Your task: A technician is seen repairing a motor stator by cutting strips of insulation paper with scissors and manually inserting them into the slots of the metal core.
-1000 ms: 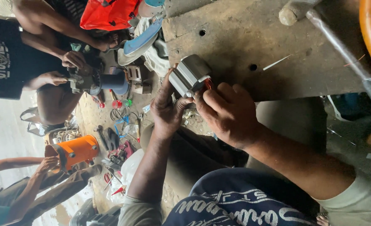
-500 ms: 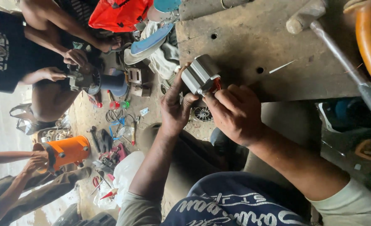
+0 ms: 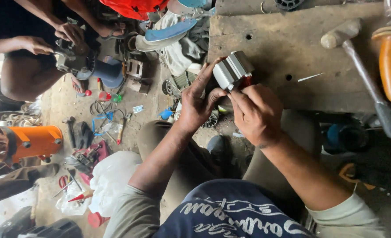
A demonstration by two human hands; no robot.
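A small grey metal motor core (image 3: 233, 69) with ribbed sides and red windings rests at the near edge of a worn wooden workbench (image 3: 292, 53). My left hand (image 3: 200, 103) grips its left side, fingers stretched up along it. My right hand (image 3: 257, 112) closes on its lower right end, where the red part shows. Both forearms reach up from my lap; my knees and dark printed shirt fill the bottom of the view.
A hammer (image 3: 358, 66) lies on the bench at right beside an orange-handled tool (image 3: 387, 61). On the floor at left are scattered tools, an orange cylinder (image 3: 34, 141), a white bag (image 3: 111, 176) and another person's hands (image 3: 70, 33) on a machine part.
The view has shifted, so the motor core and both hands now sit further down and right in the frame. My grip on the core looks the same.
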